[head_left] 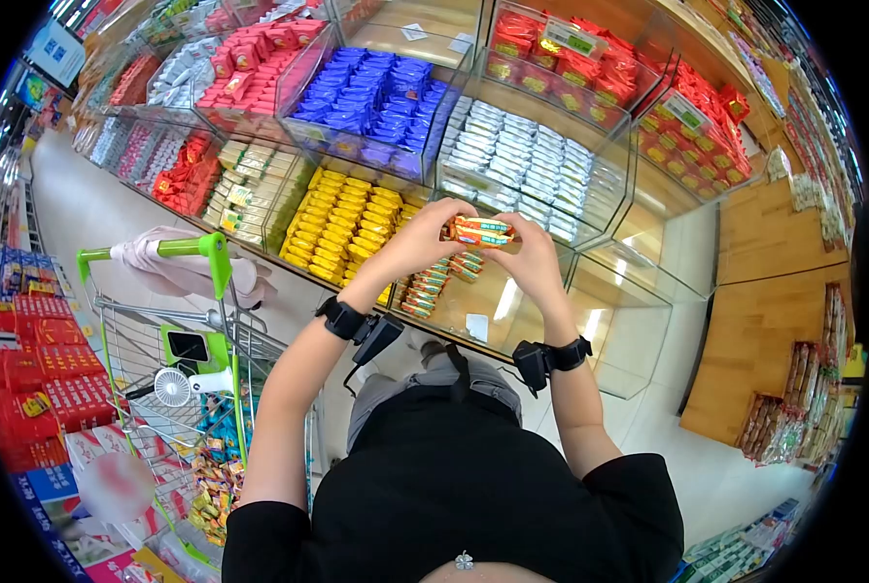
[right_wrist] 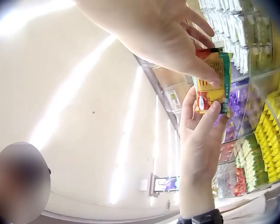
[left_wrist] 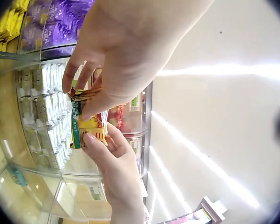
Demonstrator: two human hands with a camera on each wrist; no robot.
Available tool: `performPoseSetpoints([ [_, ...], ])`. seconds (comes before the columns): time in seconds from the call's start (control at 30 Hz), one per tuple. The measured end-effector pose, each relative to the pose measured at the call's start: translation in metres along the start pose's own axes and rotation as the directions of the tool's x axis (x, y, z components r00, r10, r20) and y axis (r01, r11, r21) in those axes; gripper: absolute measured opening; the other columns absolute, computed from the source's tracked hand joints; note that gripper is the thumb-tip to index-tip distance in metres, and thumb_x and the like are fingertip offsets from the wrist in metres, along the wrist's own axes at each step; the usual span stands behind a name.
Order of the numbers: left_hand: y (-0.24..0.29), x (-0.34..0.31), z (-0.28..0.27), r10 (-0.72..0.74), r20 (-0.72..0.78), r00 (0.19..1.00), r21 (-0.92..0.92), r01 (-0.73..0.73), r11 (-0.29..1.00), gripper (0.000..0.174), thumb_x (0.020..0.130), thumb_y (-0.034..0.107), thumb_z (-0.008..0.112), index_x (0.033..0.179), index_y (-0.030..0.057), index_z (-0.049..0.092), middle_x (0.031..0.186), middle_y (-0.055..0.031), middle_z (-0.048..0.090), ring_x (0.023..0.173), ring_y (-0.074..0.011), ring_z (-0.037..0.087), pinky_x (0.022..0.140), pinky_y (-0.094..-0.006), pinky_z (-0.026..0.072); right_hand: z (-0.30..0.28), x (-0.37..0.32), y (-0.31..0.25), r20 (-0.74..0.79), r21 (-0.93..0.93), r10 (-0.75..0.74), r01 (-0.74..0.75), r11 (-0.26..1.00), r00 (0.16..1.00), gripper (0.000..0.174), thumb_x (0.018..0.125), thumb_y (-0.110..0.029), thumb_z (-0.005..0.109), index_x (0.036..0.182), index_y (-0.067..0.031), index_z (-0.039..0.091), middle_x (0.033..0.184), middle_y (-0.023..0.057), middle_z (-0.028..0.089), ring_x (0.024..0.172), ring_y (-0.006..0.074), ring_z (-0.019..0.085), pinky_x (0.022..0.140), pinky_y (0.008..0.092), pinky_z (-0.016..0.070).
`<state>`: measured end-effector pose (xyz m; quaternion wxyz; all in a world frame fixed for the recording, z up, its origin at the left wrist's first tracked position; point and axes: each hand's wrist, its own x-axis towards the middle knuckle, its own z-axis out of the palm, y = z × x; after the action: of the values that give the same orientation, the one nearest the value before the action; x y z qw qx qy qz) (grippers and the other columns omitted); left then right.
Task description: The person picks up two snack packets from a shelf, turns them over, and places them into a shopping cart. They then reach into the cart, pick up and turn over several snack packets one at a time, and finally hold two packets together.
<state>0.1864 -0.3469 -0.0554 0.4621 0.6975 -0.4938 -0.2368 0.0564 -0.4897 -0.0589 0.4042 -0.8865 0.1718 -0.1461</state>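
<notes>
Both hands hold small orange, yellow and green snack packets [head_left: 481, 231] above the bins. My left hand [head_left: 423, 240] pinches one end, and my right hand [head_left: 532, 260] grips the other. The left wrist view shows the left thumb and fingers on the upper end of the packet [left_wrist: 88, 125], with the right hand [left_wrist: 115, 164] around its lower end. In the right wrist view, the left hand [right_wrist: 201, 144] has its thumb on the printed face of the packet [right_wrist: 212, 88]. Similar orange packets [head_left: 427, 289] lie in the bin just below the hands.
Clear-walled bins hold yellow packets [head_left: 342, 225], blue-purple packets [head_left: 364, 102], white packets [head_left: 517, 155] and red packets [head_left: 692, 131]. A green-handled cart [head_left: 172, 248] with a pink cloth [head_left: 157, 267] stands at the left. A wooden display [head_left: 775, 321] is at the right.
</notes>
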Motion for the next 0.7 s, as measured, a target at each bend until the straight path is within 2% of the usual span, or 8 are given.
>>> performPoseSetpoints([
  [0.03,-0.009,0.003,0.006,0.028,-0.007,1.0,0.025,-0.028,0.999,0.04,0.067,0.0,0.064,0.103,0.0048,0.05,0.098,-0.0066,0.053,0.092,-0.018,0.052,0.078,-0.029,0.0429,0.003,0.0,0.006,-0.028,-0.051,0.002,-0.003,0.999,1.0,0.04,0.062,-0.016,0.072,0.098,-0.0092,0.057,0.085,0.01,0.059,0.083,0.026,0.054,0.073,0.0356,0.0434],
  [0.07,-0.018,0.007,0.013,0.035,-0.028,0.999,-0.053,-0.036,0.998,0.037,0.063,0.001,0.066,0.097,0.004,0.051,0.093,-0.0106,0.053,0.091,-0.0266,0.051,0.079,-0.0336,0.0408,0.006,0.0,0.013,-0.032,-0.051,0.007,-0.009,0.999,0.999,0.04,0.062,-0.016,0.072,0.098,-0.0092,0.057,0.085,0.01,0.059,0.083,0.026,0.054,0.073,0.0356,0.0434],
  [0.2,-0.055,0.012,0.04,-0.095,0.029,0.995,-0.062,0.096,0.993,0.04,0.063,-0.007,0.064,0.1,0.0029,0.05,0.096,-0.0078,0.052,0.091,-0.0191,0.052,0.08,-0.0292,0.0419,0.028,0.001,0.055,0.032,-0.146,0.064,-0.058,0.988,0.997,0.038,0.062,-0.015,0.069,0.097,-0.0087,0.057,0.088,0.0118,0.058,0.088,0.0289,0.053,0.076,0.0373,0.0425],
  [0.3,-0.079,0.012,0.058,-0.193,0.126,0.973,-0.042,0.2,0.979,0.043,0.061,-0.002,0.067,0.101,0.004,0.051,0.095,-0.0103,0.055,0.094,-0.024,0.052,0.081,-0.0323,0.0414,0.045,-0.001,0.081,0.083,-0.171,0.144,-0.128,0.977,0.986,0.035,0.06,-0.016,0.066,0.094,-0.0078,0.058,0.086,0.0132,0.059,0.084,0.031,0.055,0.073,0.0382,0.0444],
  [0.37,-0.109,0.006,0.079,-0.224,0.147,0.964,0.013,0.224,0.974,0.045,0.06,0.0,0.068,0.102,0.0042,0.051,0.095,-0.0111,0.055,0.095,-0.0254,0.052,0.08,-0.0333,0.0415,0.056,-0.003,0.095,0.238,-0.274,0.321,-0.254,0.928,0.917,0.039,0.056,-0.019,0.071,0.091,-0.0063,0.059,0.082,0.0137,0.061,0.078,0.0303,0.058,0.068,0.0375,0.0459],
  [0.43,-0.138,-0.001,0.098,-0.255,0.165,0.953,0.068,0.247,0.967,0.047,0.059,0.003,0.07,0.102,0.0045,0.051,0.095,-0.0119,0.056,0.095,-0.0269,0.052,0.08,-0.0342,0.0416,0.068,-0.006,0.114,0.254,-0.288,0.32,-0.244,0.926,0.913,0.043,0.053,-0.022,0.072,0.091,-0.0069,0.061,0.08,0.0137,0.062,0.076,0.0301,0.058,0.068,0.0372,0.0465],
  [0.53,-0.162,-0.012,0.119,-0.434,0.305,0.848,0.057,0.439,0.897,0.049,0.062,0.005,0.07,0.106,0.0045,0.049,0.101,-0.0128,0.056,0.095,-0.027,0.053,0.078,-0.035,0.0431,0.083,-0.009,0.131,0.453,-0.367,0.385,-0.226,0.903,0.804,0.042,0.05,-0.025,0.071,0.086,-0.0062,0.062,0.08,0.015,0.062,0.076,0.0299,0.06,0.067,0.0366,0.0479],
  [0.7,-0.176,-0.015,0.131,-0.509,0.49,0.708,0.185,0.486,0.854,0.05,0.064,0.007,0.068,0.11,0.0033,0.048,0.104,-0.014,0.056,0.095,-0.0269,0.054,0.077,-0.035,0.0438,0.098,-0.013,0.157,0.618,-0.429,0.494,-0.264,0.864,0.612,0.032,0.047,-0.029,0.072,0.063,-0.0034,0.062,0.074,0.0148,0.062,0.071,0.0293,0.061,0.061,0.0356,0.0483],
])
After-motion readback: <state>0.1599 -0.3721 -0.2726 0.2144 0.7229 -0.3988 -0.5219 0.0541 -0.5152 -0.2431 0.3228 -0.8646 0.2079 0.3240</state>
